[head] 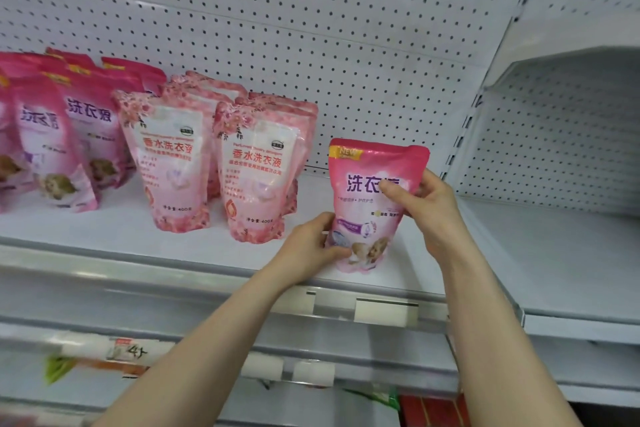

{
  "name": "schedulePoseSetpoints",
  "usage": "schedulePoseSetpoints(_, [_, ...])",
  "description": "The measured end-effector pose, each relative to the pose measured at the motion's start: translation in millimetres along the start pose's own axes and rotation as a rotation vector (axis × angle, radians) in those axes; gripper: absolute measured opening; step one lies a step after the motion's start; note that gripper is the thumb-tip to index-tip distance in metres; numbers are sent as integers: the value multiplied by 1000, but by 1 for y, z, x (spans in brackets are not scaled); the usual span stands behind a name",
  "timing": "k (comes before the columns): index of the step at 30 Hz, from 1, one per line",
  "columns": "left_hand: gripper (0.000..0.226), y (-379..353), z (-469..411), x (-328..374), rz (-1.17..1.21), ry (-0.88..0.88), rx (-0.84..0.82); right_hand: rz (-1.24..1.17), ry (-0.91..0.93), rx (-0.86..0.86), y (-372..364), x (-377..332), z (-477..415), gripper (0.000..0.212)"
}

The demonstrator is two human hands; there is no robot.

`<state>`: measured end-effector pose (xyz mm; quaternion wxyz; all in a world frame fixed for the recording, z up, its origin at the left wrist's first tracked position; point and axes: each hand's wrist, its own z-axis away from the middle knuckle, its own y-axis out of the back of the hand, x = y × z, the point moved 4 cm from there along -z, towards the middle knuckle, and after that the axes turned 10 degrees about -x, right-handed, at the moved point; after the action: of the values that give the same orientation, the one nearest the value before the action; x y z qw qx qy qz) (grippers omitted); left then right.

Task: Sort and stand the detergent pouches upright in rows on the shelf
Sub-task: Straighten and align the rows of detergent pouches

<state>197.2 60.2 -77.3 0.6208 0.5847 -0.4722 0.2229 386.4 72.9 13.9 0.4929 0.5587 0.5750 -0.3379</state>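
White shelf (114, 220) under perforated back panel (346, 28)

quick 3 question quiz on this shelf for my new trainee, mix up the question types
1. True or false: the left hand and right hand both hold the dark pink pouch.
2. Multiple choice: the pale floral pouches stand A) left of the held pouch, B) right of it, C) on top of it.
3. Fill in: pouches of the same design stand at the far ____ end of the shelf.

Key: 1 true; 2 A; 3 left.
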Motion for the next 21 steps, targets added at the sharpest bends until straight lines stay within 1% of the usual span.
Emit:
schedulePoseSetpoints(3, [53,0,-2,-1,47,-2,-33,10,36,46,-5,-9,-1,12])
schedulePoseSetpoints(7, [50,9,15,9,95,-30,-56,43,155,52,-23,-36,14,12])
schedulePoseSetpoints(9, [45,26,36,12,68,-54,-45,33,204,55,-38,-52,22,14])
schedulePoseSetpoints(12, [38,71,77,15,-38,-85,1,-18,250,25,-70,-77,30,15])
schedulePoseSetpoints(14, [34,111,106,17,-107,-144,100,-49,259,-11,-99,-89,34,17])
schedulePoseSetpoints(17, [26,183,148,10,-243,-223,313,-79,264,-33,-154,-98,34,17])
schedulePoseSetpoints(19, [27,237,176,0,-387,-239,459,-103,262,-51,-197,-99,31,17])
schedulePoseSetpoints(21, [29,293,203,-10,-551,-218,576,-135,234,-71,-242,-97,26,14])
